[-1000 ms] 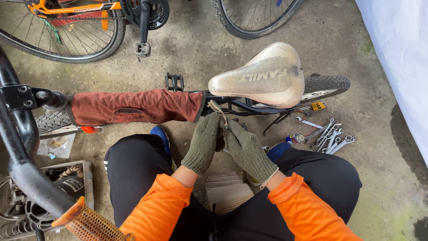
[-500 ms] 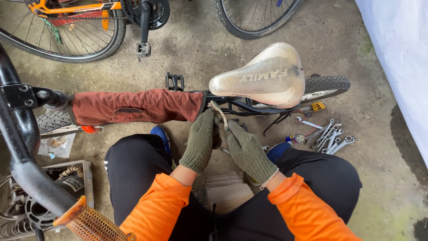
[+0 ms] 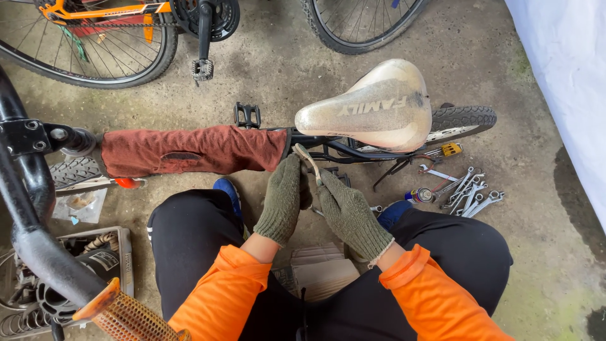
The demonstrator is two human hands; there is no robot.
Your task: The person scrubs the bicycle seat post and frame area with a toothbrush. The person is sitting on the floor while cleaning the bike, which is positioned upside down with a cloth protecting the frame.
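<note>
Concrete floor (image 3: 284,69), stained and damp, fills the view beneath me, with bicycle wheels along its far edge. At far left I see a black handlebar with an orange grip (image 3: 123,314) and a crate of parts (image 3: 38,290) under it. Moving right, a rust-red cloth (image 3: 189,150) is wrapped along the frame tube of the small bicycle in front of my knees. My left hand (image 3: 279,199), in an olive knit glove, rests against the frame just below the cloth's end, fingers curled together; I cannot tell exactly what they clasp. A thin pale tool (image 3: 307,161) rises between both hands, and my right hand (image 3: 350,213), gloved the same, has its fingers closed around its lower part. Above them sits the worn cream saddle (image 3: 372,107). Farther right, a cluster of wrenches (image 3: 467,192) and a small spray can (image 3: 420,196) lie on the floor beside the rear tyre (image 3: 464,119).
</note>
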